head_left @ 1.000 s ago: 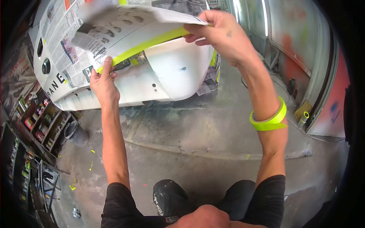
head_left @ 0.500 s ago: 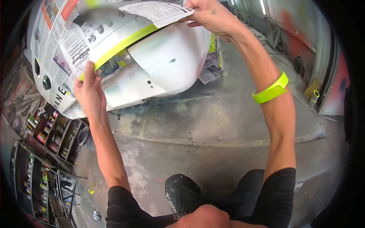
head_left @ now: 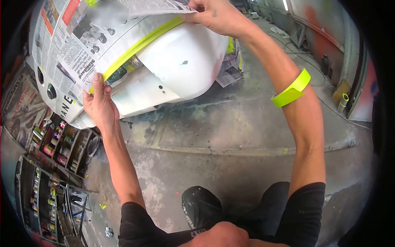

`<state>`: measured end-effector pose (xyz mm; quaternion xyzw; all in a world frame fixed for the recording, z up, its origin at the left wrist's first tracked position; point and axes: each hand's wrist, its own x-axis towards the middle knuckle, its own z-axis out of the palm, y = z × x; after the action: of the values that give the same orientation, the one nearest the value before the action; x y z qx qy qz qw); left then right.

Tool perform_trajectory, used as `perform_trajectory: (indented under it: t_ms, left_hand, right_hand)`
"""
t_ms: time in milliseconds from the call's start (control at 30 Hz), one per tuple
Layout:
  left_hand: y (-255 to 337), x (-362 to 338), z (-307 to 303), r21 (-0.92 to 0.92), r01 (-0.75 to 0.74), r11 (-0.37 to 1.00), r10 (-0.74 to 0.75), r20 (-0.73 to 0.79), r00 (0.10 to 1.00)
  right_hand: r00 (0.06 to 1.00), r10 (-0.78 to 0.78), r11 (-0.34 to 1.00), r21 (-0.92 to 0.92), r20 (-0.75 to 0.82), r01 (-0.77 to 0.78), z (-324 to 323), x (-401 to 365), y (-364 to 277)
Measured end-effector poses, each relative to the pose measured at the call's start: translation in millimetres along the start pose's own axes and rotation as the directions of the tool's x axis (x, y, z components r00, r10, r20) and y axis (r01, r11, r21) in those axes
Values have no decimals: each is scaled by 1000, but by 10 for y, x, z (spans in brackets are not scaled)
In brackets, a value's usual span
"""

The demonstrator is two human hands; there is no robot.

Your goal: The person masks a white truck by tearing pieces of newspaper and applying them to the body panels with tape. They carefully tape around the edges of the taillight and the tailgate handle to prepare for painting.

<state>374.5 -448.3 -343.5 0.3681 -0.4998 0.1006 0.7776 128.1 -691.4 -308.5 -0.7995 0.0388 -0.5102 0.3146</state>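
A newspaper sheet (head_left: 111, 41), edged with a yellow-green masking tape strip (head_left: 142, 45), lies over the curved white vehicle body (head_left: 181, 61). My left hand (head_left: 101, 106) is closed on the sheet's lower left corner, a finger pressed along the end of the tape. At the upper right, my right hand (head_left: 222, 18) pinches the sheet's other end by its taped edge; some of its fingertips are hidden. A roll of yellow-green tape (head_left: 291, 88) hangs round my right forearm. Below the strip, more newspaper shows inside an opening in the body.
Shelves (head_left: 61, 144) with cans and bottles stand at the left, beside a bucket (head_left: 94, 146). Tape scraps (head_left: 103, 202) lie on the concrete floor (head_left: 230, 127). A hose (head_left: 314, 66) runs along the right wall, near a dark bottle (head_left: 324, 65).
My right hand has moved slightly left and down with its end of the newspaper. The sheet's raised, curled edge is now lower and flatter. My left hand keeps its hold on the corner.
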Motion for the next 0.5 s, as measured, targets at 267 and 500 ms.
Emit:
perform_trajectory:
  t_ms: [267, 500]
  left_hand:
    - [-48, 118, 9, 28, -2, 1000, 3, -52, 999]
    - [-65, 130, 5, 21, -13, 1000, 14, -39, 999]
  right_hand:
    - [998, 4, 991, -133, -70, -14, 61, 14, -36]
    - [998, 27, 989, -146, -49, -34, 29, -46, -179]
